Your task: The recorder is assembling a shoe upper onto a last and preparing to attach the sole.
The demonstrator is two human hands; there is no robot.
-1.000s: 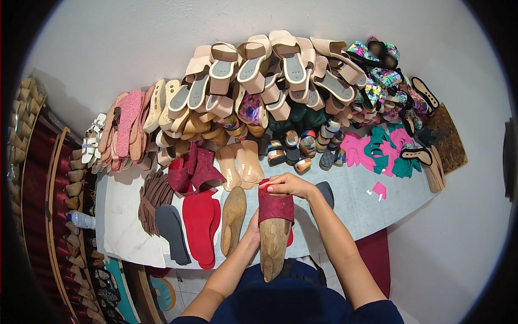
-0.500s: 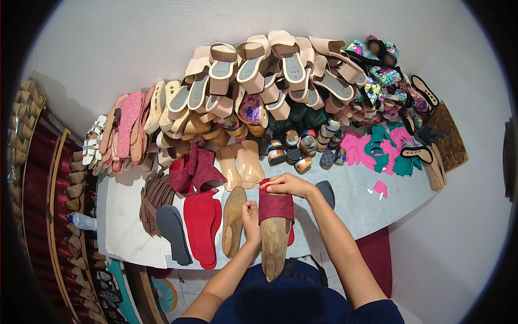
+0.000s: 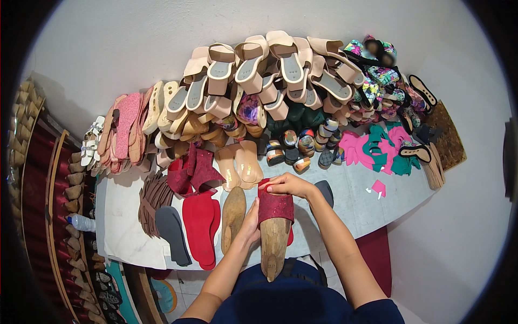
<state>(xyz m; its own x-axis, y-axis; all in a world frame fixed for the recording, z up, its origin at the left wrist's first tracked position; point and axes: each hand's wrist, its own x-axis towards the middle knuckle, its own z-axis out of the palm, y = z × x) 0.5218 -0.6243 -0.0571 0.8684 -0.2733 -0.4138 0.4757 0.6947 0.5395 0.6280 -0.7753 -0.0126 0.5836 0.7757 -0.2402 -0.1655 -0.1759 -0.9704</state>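
A wooden shoe last (image 3: 274, 245) lies lengthwise at the near edge of the white worktable (image 3: 129, 216), heel end toward me. A dark red glittery upper (image 3: 276, 206) is wrapped over its toe half. My left hand (image 3: 250, 227) presses against the left side of the last and upper. My right hand (image 3: 288, 185) grips the far edge of the red upper, fingers curled over it. A second bare wooden last (image 3: 233, 216) lies just left of my left hand.
Red insoles (image 3: 200, 227), a grey insole (image 3: 171, 232), brown strips (image 3: 154, 197) and folded dark red uppers (image 3: 191, 173) lie left. Beige insoles (image 3: 240, 166) sit behind. Stacked beige sandals (image 3: 259, 70) fill the back; pink and green cut pieces (image 3: 377, 148) lie right.
Both hands stay on the red upper and last; only slight finger shifts show. Nothing else has moved.
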